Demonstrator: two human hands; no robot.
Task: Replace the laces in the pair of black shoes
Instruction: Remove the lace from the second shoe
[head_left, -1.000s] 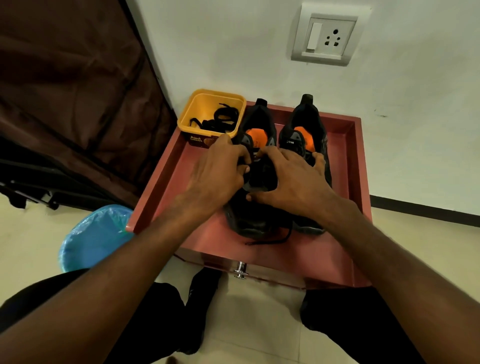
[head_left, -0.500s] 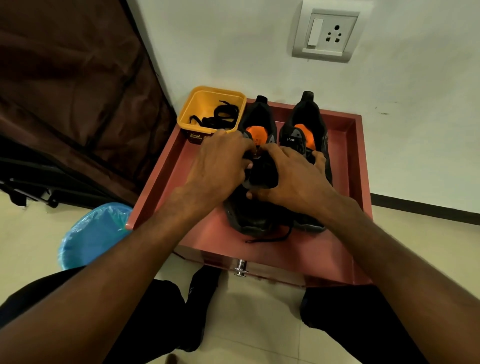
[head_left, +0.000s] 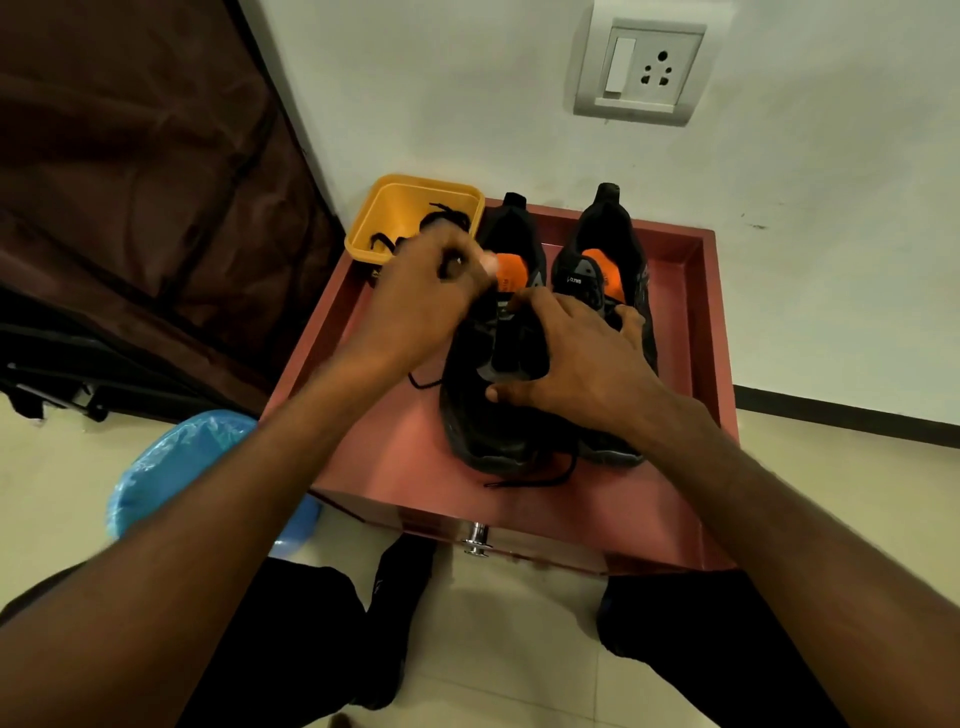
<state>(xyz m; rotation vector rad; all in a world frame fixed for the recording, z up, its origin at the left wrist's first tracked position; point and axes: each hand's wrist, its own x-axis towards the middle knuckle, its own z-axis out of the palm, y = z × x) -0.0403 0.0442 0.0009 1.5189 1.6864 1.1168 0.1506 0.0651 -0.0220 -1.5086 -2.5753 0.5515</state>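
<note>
Two black shoes with orange insoles stand side by side on a red table top, the left shoe (head_left: 498, 415) nearer me and the right shoe (head_left: 608, 244) behind my right hand. My left hand (head_left: 426, 306) is lifted above the left shoe's left side, blurred, its fingers pinching a black lace (head_left: 423, 383) that trails down beside the shoe. My right hand (head_left: 576, 364) grips the left shoe's tongue and upper. A loose lace end (head_left: 535, 480) lies in front of the toe.
A yellow tub (head_left: 389, 208) with black laces in it sits at the table's (head_left: 415, 467) back left corner. The table has raised side rims and a metal knob (head_left: 475, 540) in front. A blue-lined bin (head_left: 176, 462) stands on the floor at left, a wall socket (head_left: 641, 70) above.
My left hand has risen up and to the left away from the shoe, drawing the lace out; the lace now shows at the shoe's left. My right hand stays on the shoe.
</note>
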